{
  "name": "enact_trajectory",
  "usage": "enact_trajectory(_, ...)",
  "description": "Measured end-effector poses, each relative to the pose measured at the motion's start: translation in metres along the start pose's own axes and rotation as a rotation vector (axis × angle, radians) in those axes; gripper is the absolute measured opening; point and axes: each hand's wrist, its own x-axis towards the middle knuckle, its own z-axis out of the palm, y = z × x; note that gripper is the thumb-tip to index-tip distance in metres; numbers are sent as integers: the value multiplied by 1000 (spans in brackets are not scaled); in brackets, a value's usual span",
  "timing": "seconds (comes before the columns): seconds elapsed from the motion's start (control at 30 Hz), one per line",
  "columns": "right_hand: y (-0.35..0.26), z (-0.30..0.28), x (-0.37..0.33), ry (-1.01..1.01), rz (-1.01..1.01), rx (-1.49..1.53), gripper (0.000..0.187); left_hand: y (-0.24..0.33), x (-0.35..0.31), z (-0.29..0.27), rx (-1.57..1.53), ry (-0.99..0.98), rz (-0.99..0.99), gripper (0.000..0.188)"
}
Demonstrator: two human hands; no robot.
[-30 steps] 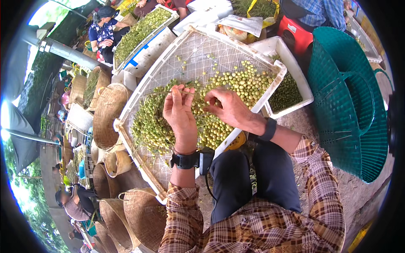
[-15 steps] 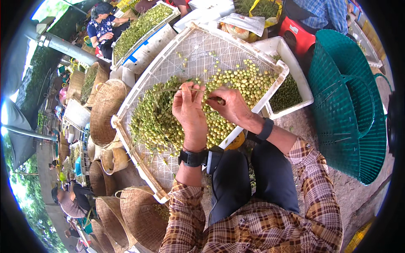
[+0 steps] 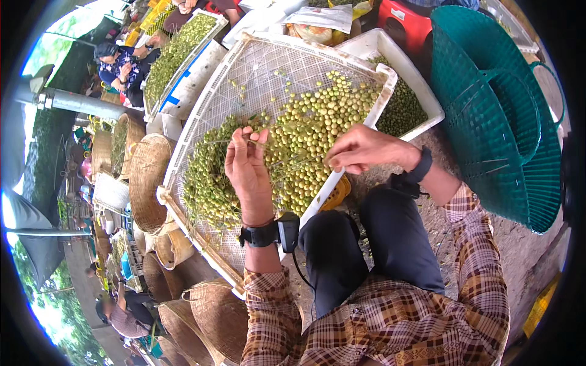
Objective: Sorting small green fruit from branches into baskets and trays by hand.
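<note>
My left hand (image 3: 249,171) is closed in a pinch on a thin green stem (image 3: 268,144), above a heap of stemmed green fruit (image 3: 210,174). My right hand (image 3: 371,151) is apart from it, over the near right rim of the white mesh tray (image 3: 213,85). Its thumb and fingers are pressed together; what they hold, if anything, is too small to make out. Between and beyond the hands, loose round yellow-green fruits (image 3: 314,116) cover the tray's right part.
A white box (image 3: 427,113) of small green fruit adjoins the tray's right side. Further right stands a big green woven basket (image 3: 470,131). Several wicker baskets (image 3: 149,183) line the left. A co-worker (image 3: 122,70) sits at the far left beside another fruit-filled tray (image 3: 177,61).
My right hand has moved right, away from my left hand, to the tray's rim. The left hand still pinches a stem. The whole view has shifted a little.
</note>
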Motion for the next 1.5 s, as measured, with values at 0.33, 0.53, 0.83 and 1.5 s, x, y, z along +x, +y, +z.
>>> enact_trajectory(0.33,45,-18,-33,104,-100,664,35,6,2,-8,-15,-82,-63,18)
enact_trajectory(0.53,47,-22,-23,117,-96,850,55,3,-4,2,104,-90,-43,19)
enact_trajectory(0.83,57,-20,-22,101,-136,952,65,1,-17,28,473,-71,57,18)
enact_trajectory(1.5,16,17,15,75,-113,860,58,-32,-34,45,900,-335,-51,12)
